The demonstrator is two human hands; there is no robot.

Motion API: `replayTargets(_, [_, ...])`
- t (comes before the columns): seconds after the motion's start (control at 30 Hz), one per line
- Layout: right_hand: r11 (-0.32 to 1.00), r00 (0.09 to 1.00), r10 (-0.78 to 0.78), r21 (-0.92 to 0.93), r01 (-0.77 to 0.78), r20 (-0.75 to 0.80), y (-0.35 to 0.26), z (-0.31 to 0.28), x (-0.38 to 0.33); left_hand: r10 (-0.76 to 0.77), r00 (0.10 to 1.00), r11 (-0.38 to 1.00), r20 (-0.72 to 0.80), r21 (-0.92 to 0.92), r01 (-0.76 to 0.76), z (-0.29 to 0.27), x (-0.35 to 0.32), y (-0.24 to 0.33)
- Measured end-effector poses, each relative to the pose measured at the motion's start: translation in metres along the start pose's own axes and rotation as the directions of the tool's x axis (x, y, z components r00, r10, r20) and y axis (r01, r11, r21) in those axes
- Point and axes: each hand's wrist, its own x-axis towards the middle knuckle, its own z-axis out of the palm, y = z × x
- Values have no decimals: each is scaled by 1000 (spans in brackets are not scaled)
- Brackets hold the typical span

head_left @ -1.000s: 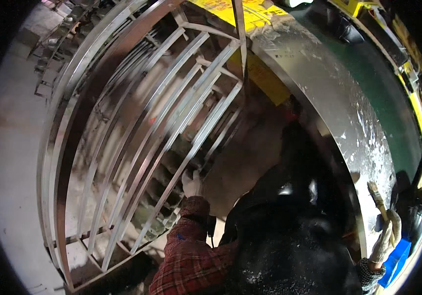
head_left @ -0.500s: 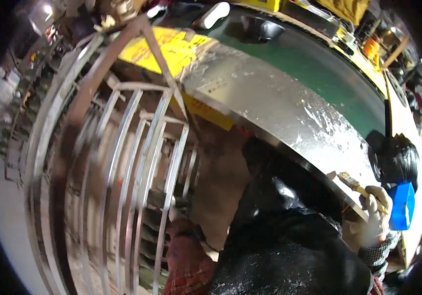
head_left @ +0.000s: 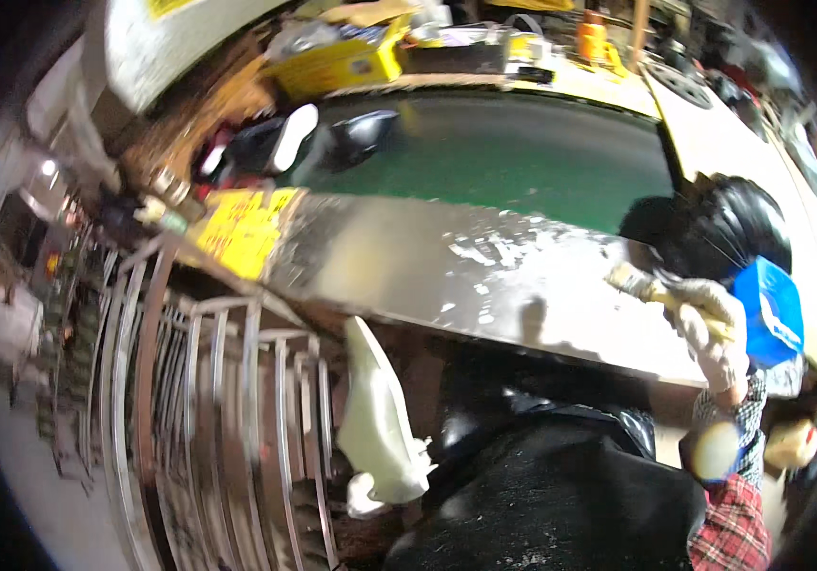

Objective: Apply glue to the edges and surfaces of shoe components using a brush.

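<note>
My right hand, in a pale work glove, is closed round the handle of a paintbrush. The bristles are over the right end of a shiny, wet-looking metal sheet. Just right of that hand stands a blue open container with white smears on it. Low in the middle, beside the rack, a pale, long, sole-shaped piece points upward. My left hand, also gloved, grips its lower end; the piece covers most of the fingers, and the black apron hides the arm.
A metal rack of upright bars stands at left. Behind the metal sheet lies a green tabletop with a dark, white-soled shoe. A black plastic-covered bundle sits at right, a yellow crate at the back.
My view has swung left and up over the bench. The left hand has come away from the rack with the pale sole-shaped piece. The right hand still holds the paintbrush, now further over the sheet.
</note>
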Motion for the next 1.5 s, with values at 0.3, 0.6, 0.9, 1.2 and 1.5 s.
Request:
replayTargets(0.3, [939, 701, -53, -275, -208, -712, 79, -192, -35, 215, 897, 663, 387, 616, -425, 163, 156, -47])
replayTargets(0.6, [924, 805, 82, -257, -282, -588, 118, -235, -51, 4, 992, 849, 125, 523, -70, 130, 215, -106])
replayTargets(0.9, [950, 921, -312, -102, 295, -235, 53, -87, -51, 39, 967, 906, -252, 416, 72, 80, 162, -81])
replayTargets(1.2, [905, 983, -53, 424, -28, 177, 78, 74, 79, -207, 961, 978, 184, 72, 197, -3, 170, -55])
replayTargets(1.5, [928, 970, -148, 367, 69, 192, 41, 67, 81, -216, 962, 975, 166, -13, 221, 5, 172, -51])
